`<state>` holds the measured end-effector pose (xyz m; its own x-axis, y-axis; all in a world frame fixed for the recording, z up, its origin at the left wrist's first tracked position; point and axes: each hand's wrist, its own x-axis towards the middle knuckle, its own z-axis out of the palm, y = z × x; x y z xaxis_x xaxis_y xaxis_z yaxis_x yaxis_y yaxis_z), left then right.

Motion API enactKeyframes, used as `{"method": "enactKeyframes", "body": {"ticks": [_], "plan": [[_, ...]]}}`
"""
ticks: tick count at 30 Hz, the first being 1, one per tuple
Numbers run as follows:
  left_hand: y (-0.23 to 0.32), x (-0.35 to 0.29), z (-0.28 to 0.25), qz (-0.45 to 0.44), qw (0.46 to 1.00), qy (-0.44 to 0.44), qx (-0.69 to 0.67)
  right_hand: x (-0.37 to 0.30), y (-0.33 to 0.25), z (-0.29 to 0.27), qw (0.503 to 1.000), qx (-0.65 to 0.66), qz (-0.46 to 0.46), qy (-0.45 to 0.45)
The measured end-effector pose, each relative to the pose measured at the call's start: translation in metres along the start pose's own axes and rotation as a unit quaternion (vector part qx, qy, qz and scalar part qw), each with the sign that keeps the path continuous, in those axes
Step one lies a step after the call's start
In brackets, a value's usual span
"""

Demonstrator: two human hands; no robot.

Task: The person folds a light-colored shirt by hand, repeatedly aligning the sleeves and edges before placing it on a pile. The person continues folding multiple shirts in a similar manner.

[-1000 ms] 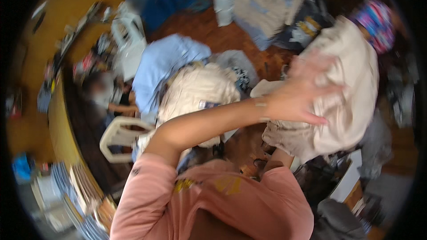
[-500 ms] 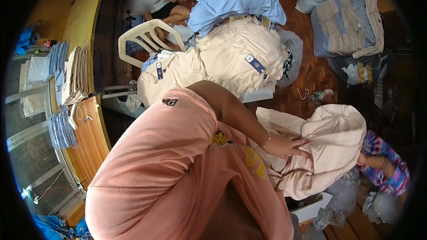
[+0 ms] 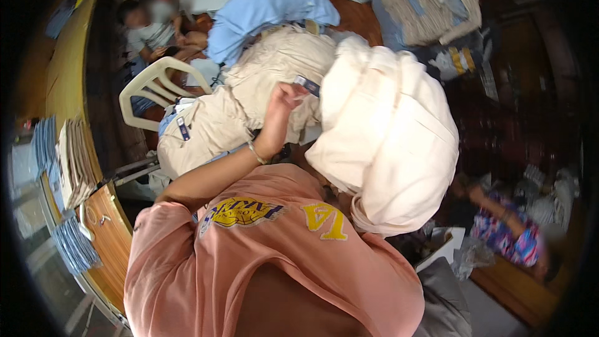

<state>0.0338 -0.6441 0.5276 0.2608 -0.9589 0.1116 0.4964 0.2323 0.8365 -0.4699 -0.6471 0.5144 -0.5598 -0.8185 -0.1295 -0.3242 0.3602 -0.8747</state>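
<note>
My left hand is raised over the cream garment pile, wrist bent up, fingers pinched at a dark blue hang tag with a pale end. A bulky bundle of cream cloth rises in front of my chest on the right, its folds hanging over the side. My right hand is not visible; the bundle covers the place where that arm would be. A second dark tag lies on the left part of the pile.
Beyond the pile are blue folded cloth and a cream plastic chair. One person sits at the far left, another in patterned clothes at the right. Folded garments stand along the left shelf. Wrapped stacks lie far right.
My left hand has left the cream cloth on the right and moved to the tag over the pile. The cloth is now lifted and bunched up. The whole view has shifted.
</note>
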Motion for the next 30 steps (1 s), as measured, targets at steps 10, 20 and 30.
{"method": "enactKeyframes", "body": {"ticks": [10,20,30], "plan": [[0.086,-0.053,-0.086,-0.262,0.930,0.124,-0.226,-0.014,-0.145,0.090,0.984,-0.055,-0.164,-0.048],[0.091,-0.061,-0.096,-0.024,0.938,0.187,-0.290,0.065,-0.295,0.325,0.928,-0.123,-0.324,-0.134],[-0.030,-0.078,-0.163,-0.225,0.810,0.146,0.521,0.153,-0.182,0.504,0.918,-0.162,-0.354,-0.076]]}}
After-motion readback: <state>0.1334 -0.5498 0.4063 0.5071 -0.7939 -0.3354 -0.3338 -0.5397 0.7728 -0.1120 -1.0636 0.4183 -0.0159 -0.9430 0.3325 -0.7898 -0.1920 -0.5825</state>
